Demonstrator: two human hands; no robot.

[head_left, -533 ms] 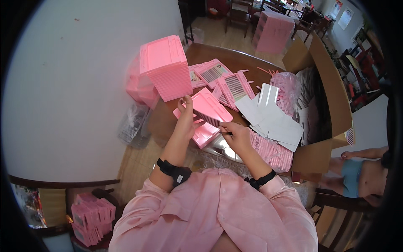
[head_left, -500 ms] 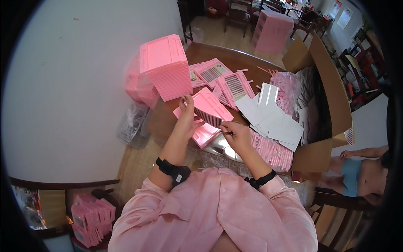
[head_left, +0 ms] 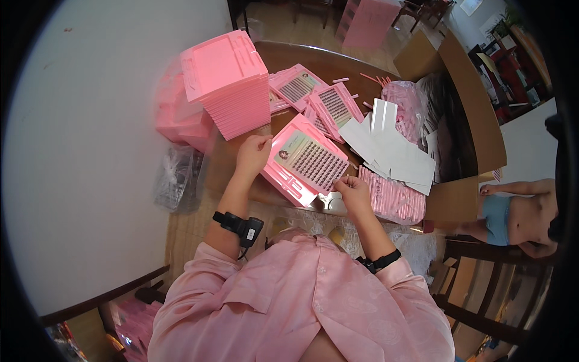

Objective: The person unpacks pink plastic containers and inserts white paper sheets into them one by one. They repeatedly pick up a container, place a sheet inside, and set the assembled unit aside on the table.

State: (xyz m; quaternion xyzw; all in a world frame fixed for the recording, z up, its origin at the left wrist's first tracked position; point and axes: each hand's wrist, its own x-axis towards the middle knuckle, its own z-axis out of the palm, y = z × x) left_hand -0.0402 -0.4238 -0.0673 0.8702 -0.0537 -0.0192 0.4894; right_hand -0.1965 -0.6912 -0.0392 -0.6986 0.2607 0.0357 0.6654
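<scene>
Our left hand (head_left: 253, 154) and right hand (head_left: 353, 187) now pinch opposite corners of a pink lash tray (head_left: 310, 160), which half a second ago lay partly under our fingers; we judge it freshly lifted for checking. It hovers over the brown table (head_left: 313, 60), long axis running from upper left to lower right, beside the pink stack (head_left: 226, 81).
</scene>
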